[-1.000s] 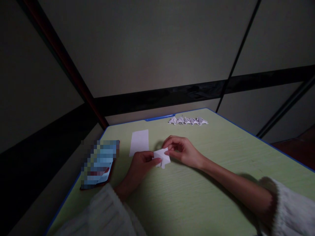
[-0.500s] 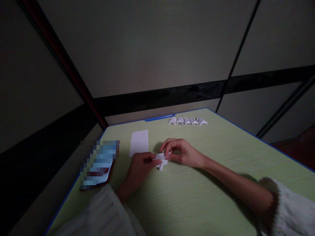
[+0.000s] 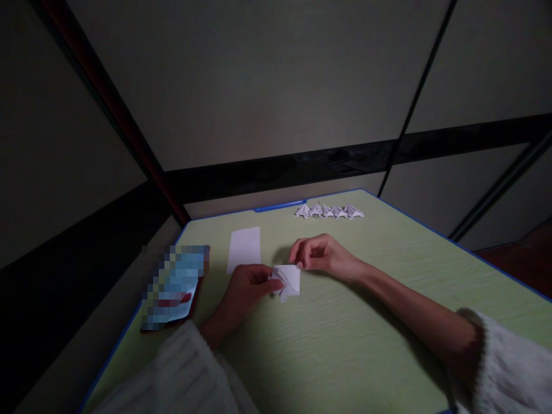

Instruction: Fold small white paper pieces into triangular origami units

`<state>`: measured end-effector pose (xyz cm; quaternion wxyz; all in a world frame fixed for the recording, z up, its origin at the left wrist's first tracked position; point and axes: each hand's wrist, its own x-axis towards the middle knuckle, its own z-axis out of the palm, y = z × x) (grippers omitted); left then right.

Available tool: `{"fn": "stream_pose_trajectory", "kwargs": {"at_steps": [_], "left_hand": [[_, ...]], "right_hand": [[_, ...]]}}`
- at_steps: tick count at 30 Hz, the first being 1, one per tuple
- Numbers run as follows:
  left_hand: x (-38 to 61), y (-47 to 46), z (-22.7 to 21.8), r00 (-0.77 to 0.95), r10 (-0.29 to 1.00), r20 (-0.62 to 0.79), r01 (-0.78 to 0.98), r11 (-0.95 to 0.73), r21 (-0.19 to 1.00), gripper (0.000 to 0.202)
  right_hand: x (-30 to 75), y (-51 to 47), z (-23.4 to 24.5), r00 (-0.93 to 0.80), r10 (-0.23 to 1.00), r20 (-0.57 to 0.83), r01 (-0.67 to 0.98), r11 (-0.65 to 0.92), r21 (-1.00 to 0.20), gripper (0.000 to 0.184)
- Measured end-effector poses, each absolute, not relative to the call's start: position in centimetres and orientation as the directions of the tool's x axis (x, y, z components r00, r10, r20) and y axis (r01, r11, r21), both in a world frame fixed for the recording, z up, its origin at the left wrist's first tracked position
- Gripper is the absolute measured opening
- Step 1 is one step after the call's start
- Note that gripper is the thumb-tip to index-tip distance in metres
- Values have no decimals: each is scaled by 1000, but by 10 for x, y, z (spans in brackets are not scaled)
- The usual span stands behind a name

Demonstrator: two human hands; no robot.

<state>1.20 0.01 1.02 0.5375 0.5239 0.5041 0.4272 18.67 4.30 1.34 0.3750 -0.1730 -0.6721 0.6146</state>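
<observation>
A small folded white paper [image 3: 292, 278] with creases and layered flaps is held just above the table, in front of me. My left hand [image 3: 246, 292] pinches its left side, the thumb lying over the folded flaps. My right hand [image 3: 328, 254] is closed, thumb and fingertips together at the paper's upper right corner. A narrow flap sticks out at the paper's lower edge. Behind my left hand a flat white paper sheet [image 3: 244, 248] lies on the table.
The pale green table [image 3: 345, 345] has a blue rim. Several folded white paper figures [image 3: 328, 211] stand in a row near its far edge, beside a blue strip [image 3: 280, 206]. A phone-like device [image 3: 183, 305], partly blurred out, lies at the left. Panelled doors [image 3: 276, 86] rise behind.
My right hand has moved slightly up and right, from the paper's middle to its corner. The upper part of the paper now lies spread wider and flatter. My left hand keeps its hold.
</observation>
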Motion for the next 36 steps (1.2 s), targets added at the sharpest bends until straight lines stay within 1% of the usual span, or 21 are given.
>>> {"fn": "stream_pose_trajectory", "kwargs": {"at_steps": [3, 8, 11, 14, 18, 20, 26, 30, 33, 36], "left_hand": [[13, 0, 11, 108, 990, -90, 56, 84, 995, 6], [13, -1, 13, 56, 996, -72, 67, 68, 995, 9], [12, 0, 14, 45, 996, -75, 69, 71, 995, 10], [12, 0, 14, 38, 995, -91, 44, 89, 995, 10], [12, -1, 14, 46, 994, -101, 2, 101, 995, 11], [12, -1, 13, 62, 993, -101, -3, 101, 995, 10], [12, 1, 9, 136, 986, -93, 14, 92, 996, 13], [11, 2, 7, 144, 984, -109, 25, 107, 994, 11], [10, 2, 4, 152, 983, -100, -18, 104, 994, 13], [8, 2, 1, 174, 980, -95, -157, 123, 980, 18]], "right_hand": [[185, 40, 16, -609, 737, 293, -188, 224, -956, 8], [179, 33, 19, -599, 739, 307, -26, 365, -931, 16], [177, 32, 18, -580, 759, 294, 7, 366, -931, 13], [176, 34, 16, -574, 775, 264, -41, 295, -955, 10], [176, 34, 13, -603, 782, 158, -98, 125, -987, 17], [176, 34, 13, -610, 782, 131, -116, 76, -990, 18], [173, 30, 17, -524, 844, 110, -118, 56, -991, 13], [170, 27, 17, -503, 860, 87, -112, 35, -993, 12], [169, 26, 15, -544, 835, 83, -202, -34, -979, 14], [171, 26, 13, -625, 776, 91, -315, -143, -938, 25]]}}
